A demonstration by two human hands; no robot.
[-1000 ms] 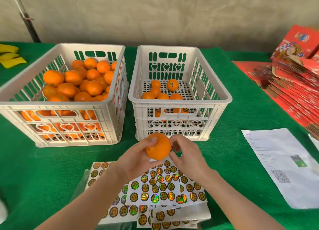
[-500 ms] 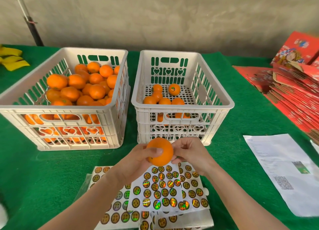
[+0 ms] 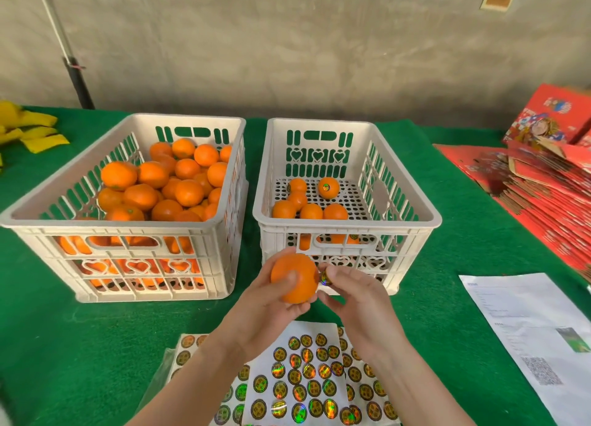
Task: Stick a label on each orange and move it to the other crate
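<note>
My left hand (image 3: pixel 260 310) grips an orange (image 3: pixel 300 285) in front of the right crate. My right hand (image 3: pixel 355 297) pinches a round holographic label (image 3: pixel 325 278) against the orange's right side. The left white crate (image 3: pixel 96 230) is heaped with oranges (image 3: pixel 166 185). The right white crate (image 3: pixel 425 224) holds several oranges (image 3: pixel 307 203) on its perforated floor; one (image 3: pixel 328 187) shows a label on top. Sheets of round stickers (image 3: pixel 307 377) lie on the green cloth below my hands.
A printed paper sheet (image 3: pixel 531 333) lies at the right. Red flattened cartons (image 3: pixel 550 182) are stacked at the far right. Yellow pieces (image 3: pixel 28 131) sit at the far left. A dark pole (image 3: pixel 76 77) leans on the grey wall behind.
The orange stays in my left hand before the right crate. My right hand's fingers have shifted at its right side, and the label now shows between them and the fruit.
</note>
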